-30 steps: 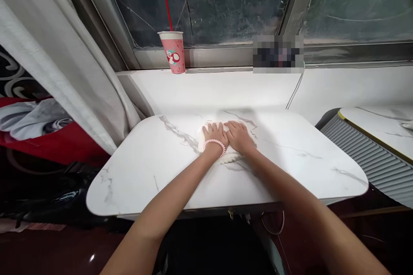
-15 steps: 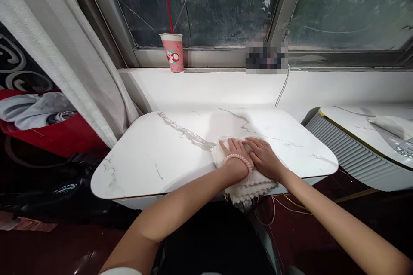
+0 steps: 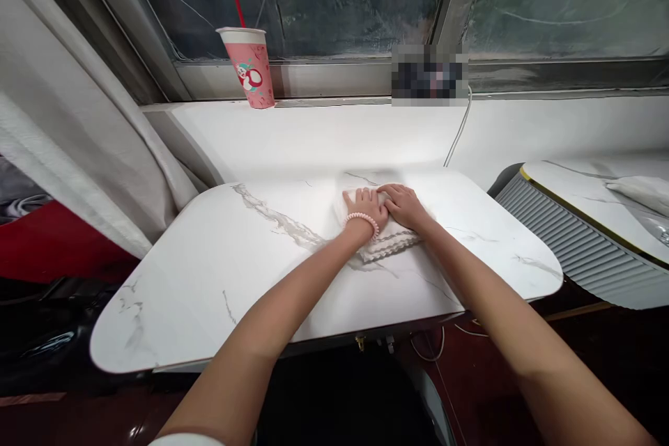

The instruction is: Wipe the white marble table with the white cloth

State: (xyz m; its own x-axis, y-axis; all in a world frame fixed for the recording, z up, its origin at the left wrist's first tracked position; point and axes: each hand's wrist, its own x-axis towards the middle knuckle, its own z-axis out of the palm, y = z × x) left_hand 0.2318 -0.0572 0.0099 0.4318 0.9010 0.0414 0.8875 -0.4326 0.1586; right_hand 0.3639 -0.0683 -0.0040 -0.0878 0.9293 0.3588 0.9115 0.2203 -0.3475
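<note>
A folded white cloth [image 3: 391, 245] with a scalloped edge lies on the white marble-patterned tabletop [image 3: 172, 258], towards its far side. My left hand [image 3: 366, 208], with a pink beaded bracelet at its wrist, presses flat on the cloth with its fingers spread. Beside it, my right hand [image 3: 403, 206] also lies on the cloth, fingers stretched out towards the left hand and almost touching it. Neither hand is closed around the cloth. Parts of the cloth under the palms are hidden.
On the window ledge stands a pink paper cup [image 3: 254, 73] with a red straw. A blurred-out object [image 3: 429, 77] with a white cable sits further right. A grey curtain [image 3: 78, 104] hangs at the left. A ribbed cabinet [image 3: 569, 237] stands at the right.
Both hands and the cloth have moved away from me, from the table's front edge towards the wall. The cloth no longer hangs over the edge. The camera view has shifted closer.
</note>
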